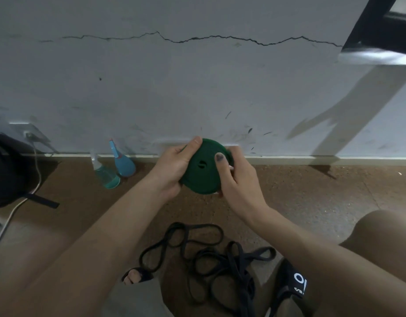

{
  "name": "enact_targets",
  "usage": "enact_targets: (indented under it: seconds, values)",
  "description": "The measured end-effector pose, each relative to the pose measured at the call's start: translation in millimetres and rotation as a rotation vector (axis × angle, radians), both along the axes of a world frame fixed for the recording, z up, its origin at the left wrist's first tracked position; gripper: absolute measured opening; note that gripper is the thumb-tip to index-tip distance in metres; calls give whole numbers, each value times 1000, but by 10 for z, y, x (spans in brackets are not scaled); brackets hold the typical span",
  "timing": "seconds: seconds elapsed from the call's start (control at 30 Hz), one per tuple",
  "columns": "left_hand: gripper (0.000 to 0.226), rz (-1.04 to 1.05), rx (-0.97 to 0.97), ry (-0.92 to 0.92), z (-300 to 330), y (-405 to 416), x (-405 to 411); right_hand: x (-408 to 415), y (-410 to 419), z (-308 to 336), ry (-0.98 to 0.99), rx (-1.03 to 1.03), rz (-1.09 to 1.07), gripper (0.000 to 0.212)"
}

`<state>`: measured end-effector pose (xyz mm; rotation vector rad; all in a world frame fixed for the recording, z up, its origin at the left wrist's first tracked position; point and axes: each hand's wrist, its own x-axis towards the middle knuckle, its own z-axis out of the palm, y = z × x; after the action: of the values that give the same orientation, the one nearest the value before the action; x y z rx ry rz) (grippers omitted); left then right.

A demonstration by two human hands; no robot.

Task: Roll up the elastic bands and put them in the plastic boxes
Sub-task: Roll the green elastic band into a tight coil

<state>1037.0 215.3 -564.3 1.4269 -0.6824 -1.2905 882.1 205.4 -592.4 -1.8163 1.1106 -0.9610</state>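
Hands — left [172,167], right [237,179] — grip a green roll [201,172], fingers curled round it, above black bands [211,255] on the floor [312,191].

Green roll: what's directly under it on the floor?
Below the green roll, held up by the left hand and right hand, lie brown floor and loose black bands. No plastic box is visible.

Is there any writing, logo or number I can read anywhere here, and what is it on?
"O": a large white character on the black footwear at lower right; the smaller white marks beneath it are cut off and unreadable.
Green rolled band: a small dark mark at its centre, too blurred to read.
Spray bottles: no legible label.
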Motion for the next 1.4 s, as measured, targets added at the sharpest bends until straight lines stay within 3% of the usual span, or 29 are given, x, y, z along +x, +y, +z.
enact_targets:
  seconds: [0.23,0.37,0.47,0.6,0.77,1.0,1.1,1.23,1.4]
  values:
    - [33,129,189,93,-251,-104,18,275,-49,-166,-21,359,-95,20]
    - [60,32,279,-2,-520,-260,-17,345,-169,-550,-116,542,-284,29]
    - [58,-74,311,-15,-755,-363,-101,258,-363,-962,-166,715,-430,36]
    - [68,-347,355,-417,-1146,-600,-89,-12,-827,-1429,-67,799,-570,43]
    - [69,-507,393,-721,-1617,-1118,13,-93,-1474,-1963,105,811,-554,48]
    - [94,-589,450,-877,-2422,-1730,203,229,-2070,-2594,239,765,-408,40]
    - [86,-661,387,-1004,-2729,-1938,144,329,-2230,-2840,288,744,-401,34]
    - [52,-704,290,-1215,-3044,-2082,6,309,-2380,-3080,384,737,-377,37]
    - [43,-810,205,-1396,-3192,-2146,-6,262,-2449,-3216,468,714,-334,29]
